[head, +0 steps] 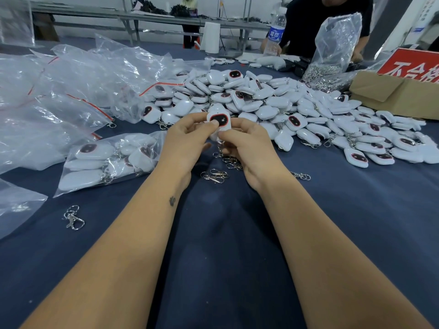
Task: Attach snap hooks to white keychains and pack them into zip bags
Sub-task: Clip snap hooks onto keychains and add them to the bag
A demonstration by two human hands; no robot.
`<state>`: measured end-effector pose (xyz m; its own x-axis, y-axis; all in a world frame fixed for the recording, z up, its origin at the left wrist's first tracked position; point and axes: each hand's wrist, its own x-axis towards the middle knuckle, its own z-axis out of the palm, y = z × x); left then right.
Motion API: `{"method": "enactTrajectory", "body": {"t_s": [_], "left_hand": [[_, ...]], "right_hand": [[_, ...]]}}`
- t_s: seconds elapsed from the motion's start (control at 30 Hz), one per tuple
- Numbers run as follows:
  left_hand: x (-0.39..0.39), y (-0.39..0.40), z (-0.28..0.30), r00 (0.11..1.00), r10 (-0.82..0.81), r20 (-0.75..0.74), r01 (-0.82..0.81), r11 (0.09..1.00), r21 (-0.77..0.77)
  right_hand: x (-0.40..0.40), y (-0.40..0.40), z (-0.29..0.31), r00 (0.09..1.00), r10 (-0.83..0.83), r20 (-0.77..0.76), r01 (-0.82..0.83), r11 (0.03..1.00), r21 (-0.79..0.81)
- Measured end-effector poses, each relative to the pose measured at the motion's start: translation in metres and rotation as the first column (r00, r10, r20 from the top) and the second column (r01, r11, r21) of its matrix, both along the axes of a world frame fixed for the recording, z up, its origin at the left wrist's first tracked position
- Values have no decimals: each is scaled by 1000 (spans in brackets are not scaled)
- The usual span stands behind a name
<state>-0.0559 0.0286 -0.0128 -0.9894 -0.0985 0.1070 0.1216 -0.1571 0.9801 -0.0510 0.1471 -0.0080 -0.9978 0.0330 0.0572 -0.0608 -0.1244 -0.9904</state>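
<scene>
- The white plastic keychain [219, 121] I pinch in my left hand [187, 141] and right hand [247, 148] looks smooth and slightly glossy, with a shiny black oval face rimmed in red.
- The heap of white plastic keychains [280, 108] has the same smooth sheen.
- The loose silver metal snap hooks [215, 175] are bright and polished.
- The clear zip bags with red strips [71, 91] are thin, crinkled, glossy plastic film.
- The dark blue table cover [213, 257] looks like matt woven cloth.
- The brown cardboard box [396, 93] is dull, rough paperboard.
- The clear plastic water bottle [275, 34] gleams.
</scene>
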Motion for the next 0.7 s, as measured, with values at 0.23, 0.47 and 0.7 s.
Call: {"method": "enactTrajectory", "body": {"t_s": [0.23,0.47,0.7], "left_hand": [[-1,-1,-1,1000,4,-3,-4,1000,-21],[0,0,-2,999,21,-27,-23,996,-83],[11,10,6,949,152,-276,-258,878,-403]], "right_hand": [[3,0,2,1000,-26,3,26,1000,6],[4,2,2,999,-44,11,44,999,21],[3,0,2,995,-90,46,93,993,-77]]}}
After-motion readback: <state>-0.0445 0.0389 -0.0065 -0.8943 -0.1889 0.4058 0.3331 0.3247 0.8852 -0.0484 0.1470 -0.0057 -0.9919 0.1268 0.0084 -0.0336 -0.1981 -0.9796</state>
